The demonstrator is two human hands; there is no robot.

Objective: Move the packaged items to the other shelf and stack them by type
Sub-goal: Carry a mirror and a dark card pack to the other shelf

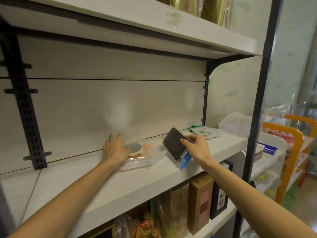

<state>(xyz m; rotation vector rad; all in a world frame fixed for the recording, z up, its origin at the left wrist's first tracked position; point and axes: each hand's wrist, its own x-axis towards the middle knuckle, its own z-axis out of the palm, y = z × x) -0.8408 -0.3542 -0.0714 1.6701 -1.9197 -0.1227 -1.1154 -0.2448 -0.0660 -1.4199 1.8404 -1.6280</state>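
Note:
On the white middle shelf (pixel 85 189) lies a clear packet (pixel 137 152) with a round grey pad and an orange piece inside. My left hand (pixel 115 148) rests on the left part of that packet with its fingers spread flat. My right hand (pixel 197 146) pinches a dark rectangular packaged item (pixel 173 145) with a blue label at its lower end, held tilted just above the shelf to the right of the clear packet. Another flat packet (pixel 205 133) with a pale printed face lies further back on the right.
A black upright post (pixel 257 100) stands at the right of the shelf. Boxes and bags (pixel 199 203) fill the shelf below. Green packets (pixel 205 9) stand on the top shelf. A white plastic container (pixel 236 122) and orange-framed racks (pixel 291 152) are at the right.

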